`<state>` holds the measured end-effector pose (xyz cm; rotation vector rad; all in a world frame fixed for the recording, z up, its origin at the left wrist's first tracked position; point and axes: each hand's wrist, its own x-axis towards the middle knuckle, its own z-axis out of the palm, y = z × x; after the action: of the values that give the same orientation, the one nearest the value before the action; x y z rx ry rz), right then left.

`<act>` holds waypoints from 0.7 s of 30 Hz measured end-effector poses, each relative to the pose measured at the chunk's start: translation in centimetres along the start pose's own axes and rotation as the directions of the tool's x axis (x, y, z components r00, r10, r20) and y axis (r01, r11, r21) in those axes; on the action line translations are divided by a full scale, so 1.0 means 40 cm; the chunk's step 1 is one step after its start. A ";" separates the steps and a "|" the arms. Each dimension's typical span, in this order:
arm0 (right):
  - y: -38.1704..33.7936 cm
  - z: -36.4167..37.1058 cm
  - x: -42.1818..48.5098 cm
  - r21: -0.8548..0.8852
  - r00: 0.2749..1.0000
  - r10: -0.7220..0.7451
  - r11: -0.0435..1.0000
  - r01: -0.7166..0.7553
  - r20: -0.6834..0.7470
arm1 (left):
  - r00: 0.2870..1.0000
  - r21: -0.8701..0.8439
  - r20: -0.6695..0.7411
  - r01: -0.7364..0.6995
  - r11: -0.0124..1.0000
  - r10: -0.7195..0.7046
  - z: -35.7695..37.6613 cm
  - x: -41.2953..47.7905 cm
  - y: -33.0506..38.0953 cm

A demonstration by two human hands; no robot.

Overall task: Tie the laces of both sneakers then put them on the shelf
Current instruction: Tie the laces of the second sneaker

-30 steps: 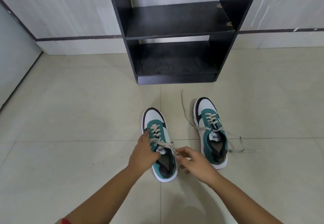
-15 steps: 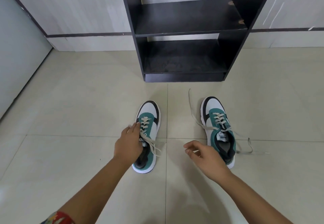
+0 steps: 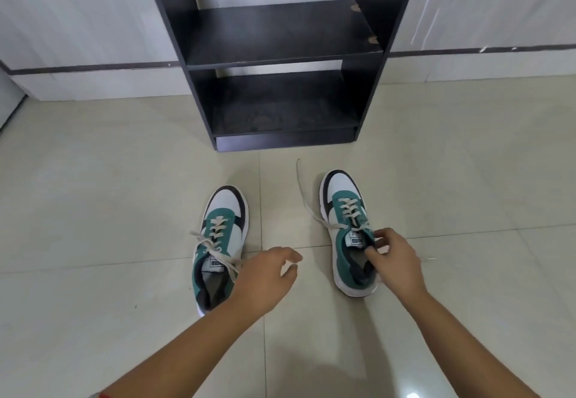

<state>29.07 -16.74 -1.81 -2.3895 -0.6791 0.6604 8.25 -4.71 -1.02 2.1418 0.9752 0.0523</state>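
Two green, white and black sneakers stand on the tiled floor, toes toward the shelf. The left sneaker (image 3: 219,241) has its beige laces tied in a bow. My left hand (image 3: 265,276) hovers just right of it, fingers apart, holding nothing. The right sneaker (image 3: 346,226) has loose laces; one lace end (image 3: 300,185) trails on the floor to its left. My right hand (image 3: 394,260) grips the right sneaker at its collar, thumb inside the opening. The dark shelf (image 3: 280,54) stands ahead against the wall, with two bare boards.
Pale floor tiles (image 3: 124,195) spread on all sides of the sneakers. A light wall (image 3: 78,23) with a dark band runs behind the shelf. A grey door edge (image 3: 7,95) shows at the far left.
My left hand came off the left sneaker and moved right. My right hand reached to the right sneaker and took hold of its collar. The left sneaker's laces now lie tied.
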 end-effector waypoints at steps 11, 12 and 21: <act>-0.027 0.087 -0.135 0.023 0.987 -0.087 0.996 0.085 0.138 | 1.000 -0.170 -0.008 0.010 0.985 -0.011 0.016 0.005 -0.007; -0.026 0.088 -0.137 0.009 0.985 -0.096 0.995 0.096 0.147 | 1.000 -0.154 -0.003 -0.017 0.988 0.017 0.022 0.004 -0.005; -0.040 0.058 -0.071 0.086 0.967 -0.142 0.988 0.126 0.212 | 0.982 0.150 -0.071 -0.163 0.975 0.175 0.006 0.029 0.022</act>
<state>25.08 -16.39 -1.62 -2.2025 -0.8859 0.8814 9.71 -4.46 -0.92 2.3680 0.8646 0.1614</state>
